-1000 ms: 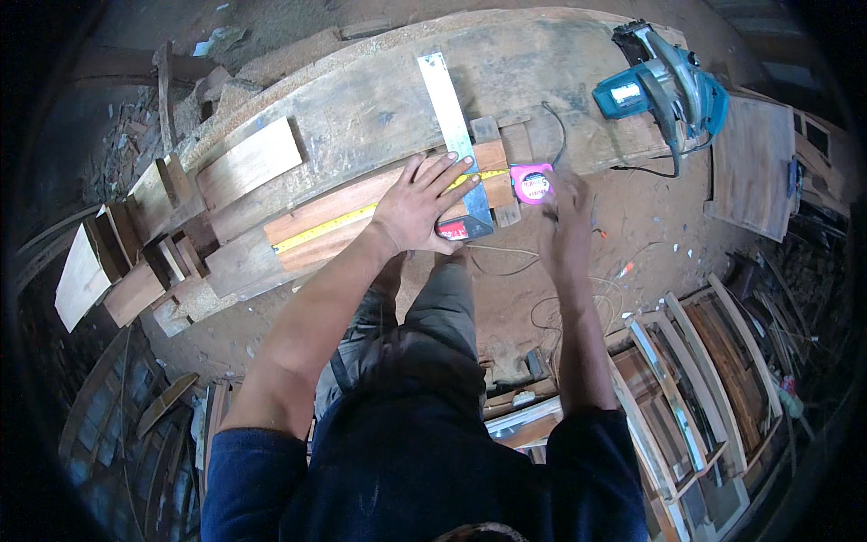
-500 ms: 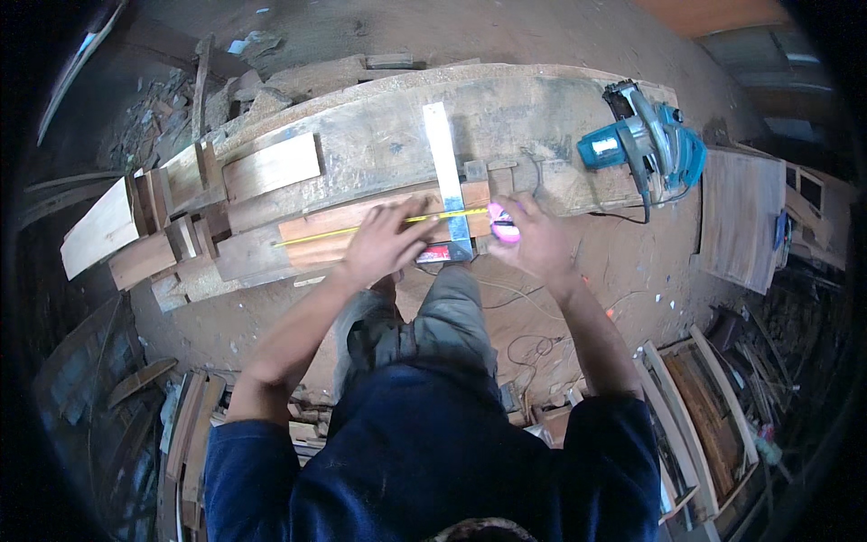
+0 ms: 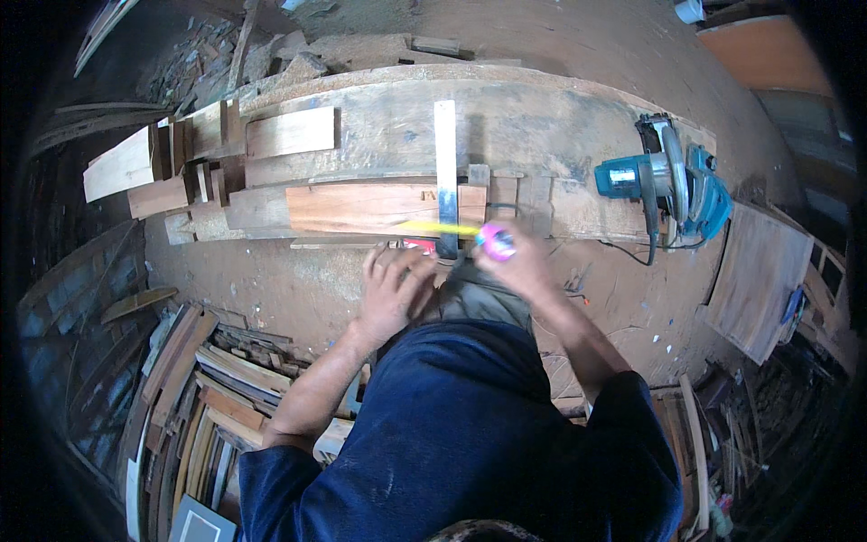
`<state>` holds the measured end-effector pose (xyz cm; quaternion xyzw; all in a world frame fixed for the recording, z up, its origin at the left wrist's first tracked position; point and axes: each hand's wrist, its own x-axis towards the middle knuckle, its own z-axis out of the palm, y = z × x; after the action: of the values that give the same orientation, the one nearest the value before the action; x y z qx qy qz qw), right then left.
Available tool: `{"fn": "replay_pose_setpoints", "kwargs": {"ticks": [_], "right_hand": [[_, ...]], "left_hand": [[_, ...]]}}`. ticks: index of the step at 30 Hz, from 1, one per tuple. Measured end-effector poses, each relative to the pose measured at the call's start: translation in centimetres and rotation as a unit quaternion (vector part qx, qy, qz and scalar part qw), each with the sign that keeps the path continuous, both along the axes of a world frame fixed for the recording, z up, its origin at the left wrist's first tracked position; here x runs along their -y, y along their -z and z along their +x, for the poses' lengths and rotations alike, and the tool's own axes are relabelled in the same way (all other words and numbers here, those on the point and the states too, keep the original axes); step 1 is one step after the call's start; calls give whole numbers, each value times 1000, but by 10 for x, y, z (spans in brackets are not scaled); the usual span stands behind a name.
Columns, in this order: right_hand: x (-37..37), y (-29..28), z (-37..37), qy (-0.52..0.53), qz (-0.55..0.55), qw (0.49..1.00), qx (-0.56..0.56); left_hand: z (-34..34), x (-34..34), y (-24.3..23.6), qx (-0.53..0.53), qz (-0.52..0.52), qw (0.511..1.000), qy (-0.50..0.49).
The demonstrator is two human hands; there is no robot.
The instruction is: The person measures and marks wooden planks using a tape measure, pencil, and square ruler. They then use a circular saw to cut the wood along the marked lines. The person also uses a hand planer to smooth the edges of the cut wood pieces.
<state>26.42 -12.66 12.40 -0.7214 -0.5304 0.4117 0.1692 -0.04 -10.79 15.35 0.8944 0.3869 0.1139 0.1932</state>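
Note:
In my right hand is a pink tape measure, held near the right end of a reddish-brown board. Its yellow blade sticks out leftward over the board, short and somewhat blurred. My left hand is off the board, just in front of its near edge, fingers apart and nothing visible in them. Across the board lies a try square with a long metal blade; its red-marked stock rests along the near edge, partly hidden by my left fingers.
A teal circular saw sits at the workbench's right end, its cord hanging over the near edge. Pale wood offcuts and blocks cover the left end. A wooden panel stands at right; stacked planks lie lower left.
My left hand has come off the board and back toward me. The tape blade has grown much shorter, its free end drawing rightward to the case. The whole view has shifted slightly.

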Motion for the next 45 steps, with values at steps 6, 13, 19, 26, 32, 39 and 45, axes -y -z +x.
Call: {"fn": "replay_pose_setpoints", "kwargs": {"ticks": [6,13,19,26,32,39,45], "right_hand": [[-50,81,121,30,78,973,216],[-53,125,127,80,105,937,325],[21,94,30,207,-4,978,-18],[69,107,-109,354,-91,894,-260],[72,123,-139,462,-19,808,-365],[71,128,-152,509,24,773,-377],[75,133,-151,498,38,786,-364]], "left_hand": [[-12,12,86,-72,-164,984,10],[9,-47,115,-126,-136,973,138],[8,-73,133,-61,-122,976,170],[1,-81,143,-39,-88,975,201],[-5,-89,146,-31,-94,971,216],[-7,-88,152,11,-72,972,225],[-4,-88,151,-32,-69,970,229]]}}
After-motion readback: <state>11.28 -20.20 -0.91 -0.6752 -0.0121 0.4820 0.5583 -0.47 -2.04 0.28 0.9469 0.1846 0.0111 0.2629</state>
